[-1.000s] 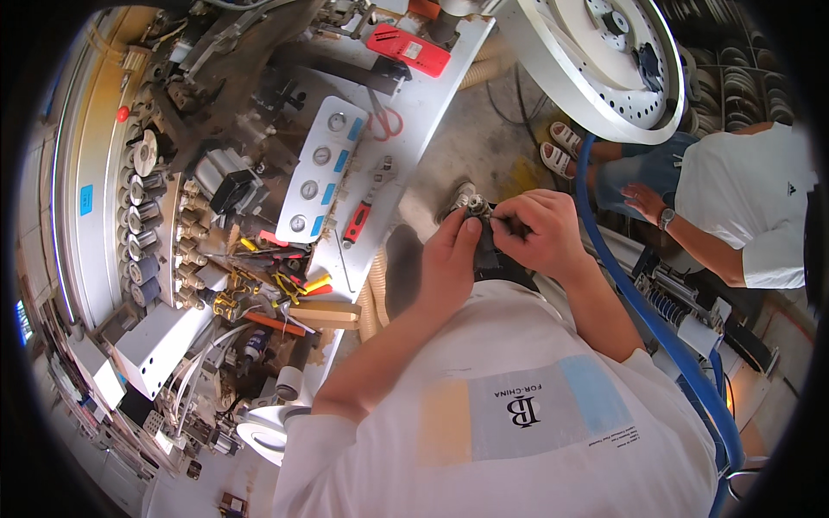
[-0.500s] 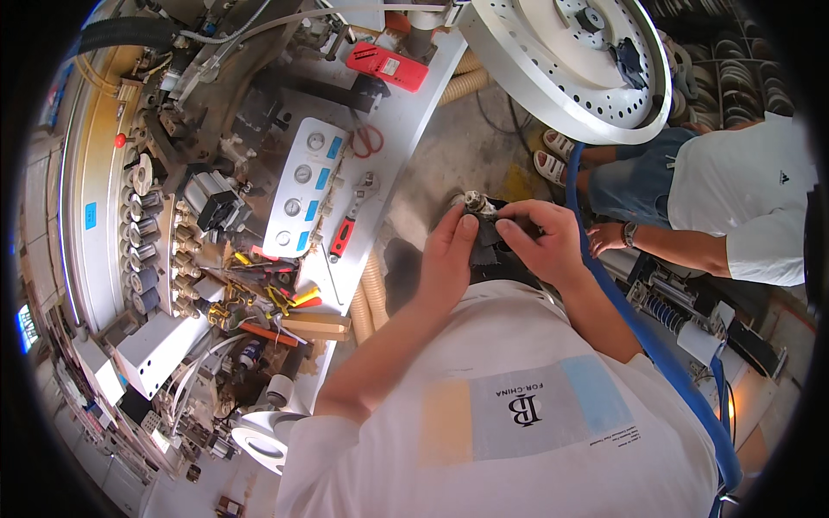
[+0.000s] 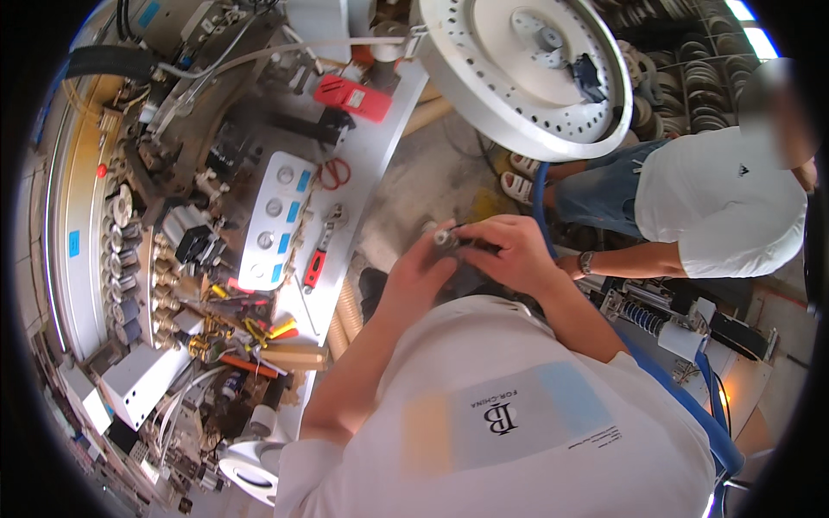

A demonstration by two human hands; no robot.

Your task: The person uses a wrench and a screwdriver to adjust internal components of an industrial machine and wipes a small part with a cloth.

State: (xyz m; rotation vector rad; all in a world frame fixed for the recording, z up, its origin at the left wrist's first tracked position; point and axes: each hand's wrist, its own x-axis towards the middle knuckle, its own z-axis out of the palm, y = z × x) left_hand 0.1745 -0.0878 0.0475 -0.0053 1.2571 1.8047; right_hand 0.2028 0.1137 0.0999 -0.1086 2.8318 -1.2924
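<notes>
In front of my chest, both hands hold a small metal fitting [image 3: 444, 236] with a round, bright end facing up. My left hand [image 3: 416, 274] closes on its near left side, thumb and fingers pinched. From the right, my right hand [image 3: 511, 252] pinches the same piece with curled fingers. Dark material shows between the hands, but I cannot make out its kind. On the bench to the left lie an adjustable wrench [image 3: 316, 266] with a red handle and a pair of red scissors [image 3: 334, 173].
A white panel with gauges [image 3: 275, 216] and a red case [image 3: 354, 97] are on the bench [image 3: 367, 164]. A large perforated white wheel [image 3: 492, 95] stands ahead. At right, a person in a white shirt [image 3: 691, 194] stands beyond a blue hose [image 3: 542, 203]. Several hand tools [image 3: 259, 328] lie left.
The view has shifted, so the bench and wheel sit further left. My hands have come closer around the fitting, and its round end now faces up more. The other person's head has come into view.
</notes>
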